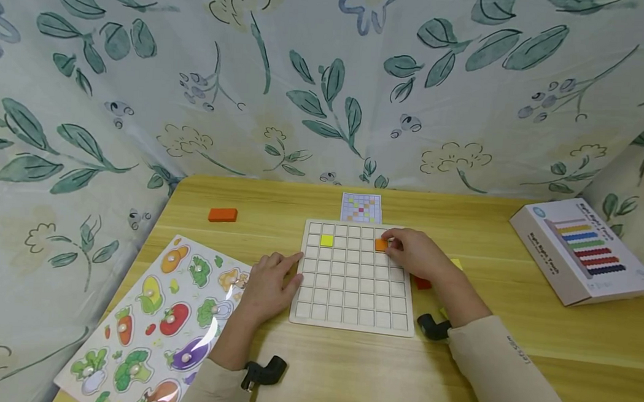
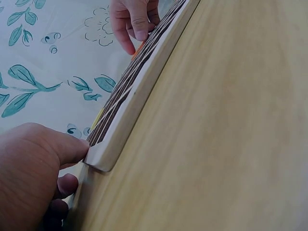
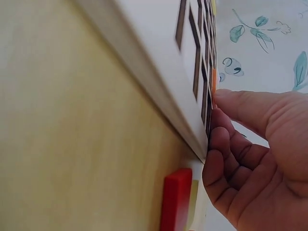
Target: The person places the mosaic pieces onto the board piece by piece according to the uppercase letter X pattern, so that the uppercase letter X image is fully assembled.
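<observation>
A pale wooden grid board (image 1: 352, 284) lies flat on the table. One yellow square tile (image 1: 327, 240) sits in its second row near the left. My right hand (image 1: 415, 253) is over the board's upper right, thumb and finger pinching an orange square tile (image 1: 381, 245) at a second-row cell. In the right wrist view, the thumb meets that orange tile (image 3: 214, 86) while the other fingers curl beneath. Against the board's left edge rests my left hand (image 1: 268, 287), index finger and thumb touching it. The left wrist view shows the thumb (image 2: 72, 147) at the board's corner.
Behind the board lies a small pattern card (image 1: 361, 208). Orange tiles in a block (image 1: 223, 215) lie back left, a vegetable puzzle board (image 1: 154, 314) front left. Red pieces (image 3: 176, 199) and yellow ones (image 1: 456, 264) sit beneath the right forearm. A white box (image 1: 584, 251) stands right.
</observation>
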A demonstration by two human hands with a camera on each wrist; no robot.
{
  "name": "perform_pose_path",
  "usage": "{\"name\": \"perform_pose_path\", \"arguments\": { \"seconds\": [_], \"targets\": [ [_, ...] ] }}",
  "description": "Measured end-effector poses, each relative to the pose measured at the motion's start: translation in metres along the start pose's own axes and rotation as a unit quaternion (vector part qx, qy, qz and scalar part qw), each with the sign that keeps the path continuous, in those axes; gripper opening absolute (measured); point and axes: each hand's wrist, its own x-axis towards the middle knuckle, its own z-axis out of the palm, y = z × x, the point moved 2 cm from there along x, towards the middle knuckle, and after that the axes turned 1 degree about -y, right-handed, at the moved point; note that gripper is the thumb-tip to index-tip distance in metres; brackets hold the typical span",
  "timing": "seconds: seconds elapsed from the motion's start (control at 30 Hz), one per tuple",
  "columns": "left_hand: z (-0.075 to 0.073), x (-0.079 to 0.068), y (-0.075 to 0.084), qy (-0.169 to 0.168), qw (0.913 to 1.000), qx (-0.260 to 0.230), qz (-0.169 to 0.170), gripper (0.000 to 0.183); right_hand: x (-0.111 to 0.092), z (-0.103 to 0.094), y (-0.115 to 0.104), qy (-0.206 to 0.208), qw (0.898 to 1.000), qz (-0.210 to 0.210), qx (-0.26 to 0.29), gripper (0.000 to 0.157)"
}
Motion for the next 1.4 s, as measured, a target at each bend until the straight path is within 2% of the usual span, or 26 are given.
{"name": "perform_pose_path", "arguments": {
  "seconds": [0.23,0.43,0.9,1.0,1.23,1.4],
  "targets": [
    [-0.002,0.000,0.001,0.008,0.9999,0.002,0.011,0.047,-0.010,-0.004,0.004,0.008,1.000,0.009,0.027,0.037],
    [-0.002,-0.001,0.000,0.004,0.9999,0.002,0.011,0.047,-0.020,-0.012,0.009,0.010,0.998,0.036,0.049,0.038],
    [0.001,0.000,-0.001,0.000,1.0000,0.003,0.004,0.047,-0.046,-0.023,0.044,0.037,0.998,0.039,0.024,0.030],
    [0.000,0.000,0.000,0.001,1.0000,0.003,0.003,0.047,-0.051,-0.025,0.049,0.031,0.998,0.045,0.017,0.028],
    [-0.001,0.000,0.000,0.001,1.0000,0.002,0.003,0.047,-0.062,-0.025,0.058,-0.009,0.996,0.083,0.039,0.033],
    [0.000,-0.001,0.000,0.000,1.0000,0.002,0.003,0.047,-0.064,-0.022,0.062,-0.017,0.995,0.089,0.052,0.034]
  ]
}}
